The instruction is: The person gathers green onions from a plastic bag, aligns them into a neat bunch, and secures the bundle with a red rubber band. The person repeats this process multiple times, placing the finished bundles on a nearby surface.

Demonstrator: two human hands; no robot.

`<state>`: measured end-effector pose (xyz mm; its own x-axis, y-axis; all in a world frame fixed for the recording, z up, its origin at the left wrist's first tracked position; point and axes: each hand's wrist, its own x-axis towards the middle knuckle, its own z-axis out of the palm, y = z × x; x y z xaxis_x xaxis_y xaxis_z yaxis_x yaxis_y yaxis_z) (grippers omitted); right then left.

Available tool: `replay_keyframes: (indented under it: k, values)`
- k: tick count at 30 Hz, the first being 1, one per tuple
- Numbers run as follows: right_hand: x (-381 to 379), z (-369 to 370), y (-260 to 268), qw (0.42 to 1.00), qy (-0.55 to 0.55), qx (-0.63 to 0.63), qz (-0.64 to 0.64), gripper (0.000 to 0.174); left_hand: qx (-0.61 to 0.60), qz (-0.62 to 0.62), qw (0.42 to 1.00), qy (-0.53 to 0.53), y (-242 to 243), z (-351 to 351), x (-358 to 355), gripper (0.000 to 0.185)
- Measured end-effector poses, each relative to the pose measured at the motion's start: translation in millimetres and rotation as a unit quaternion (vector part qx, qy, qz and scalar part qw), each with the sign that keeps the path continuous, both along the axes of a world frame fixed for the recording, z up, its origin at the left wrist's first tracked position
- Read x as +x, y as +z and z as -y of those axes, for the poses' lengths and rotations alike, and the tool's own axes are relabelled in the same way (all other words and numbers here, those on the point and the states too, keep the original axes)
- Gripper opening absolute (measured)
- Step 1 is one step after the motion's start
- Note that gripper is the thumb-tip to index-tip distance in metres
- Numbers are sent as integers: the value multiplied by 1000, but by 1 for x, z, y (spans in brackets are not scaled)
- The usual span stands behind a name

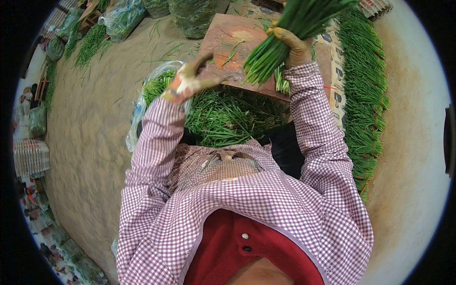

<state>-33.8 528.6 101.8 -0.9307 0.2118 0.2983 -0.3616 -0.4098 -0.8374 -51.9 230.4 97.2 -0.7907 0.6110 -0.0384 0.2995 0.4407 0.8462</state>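
My right hand (pixel 297 48) grips a thick bunch of long green chive-like stalks (pixel 267 62). The bunch is held slantwise above a low reddish-brown work table (pixel 217 32), its pale cut ends pointing down towards me. My left hand (pixel 187 80) is blurred, with fingers spread and nothing in them, near the table's left front corner. A smaller bunch of stalks (pixel 282 83) lies on the table beside my right wrist, partly hidden by it. Loose cut green leaves (pixel 235 117) are heaped between the table and my lap. Just left of them, a clear plastic bag (pixel 133 137) holds more greens (pixel 156 85).
Along the right runs a long row of bunched greens (pixel 361 107) with red ties, beside a printed sheet (pixel 337 71). Full plastic bags (pixel 123 21) and loose greens (pixel 92 44) lie at the far left. Scraps are scattered over the bare floor (pixel 89 117).
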Motion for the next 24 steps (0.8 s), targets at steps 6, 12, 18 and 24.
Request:
replay_keyframes:
  k: [6, 12, 18, 24]
  values:
    - [-18, 11, -18, 969, -88, 214, -88, 46, 127, -209, 966, -85, 15, -105, -45, 96]
    - [-27, 23, -75, 955, 133, 121, 234, 71, 364, 409, 829, 114, -100, -144, -60, 50]
    - [-37, -13, -64, 969, -75, 200, 123, 76, 232, 533, 811, -72, -69, -182, -111, 55]
    - [-29, -107, -24, 957, 188, -196, 106, 33, -84, -78, 968, -224, 41, -226, -84, 105]
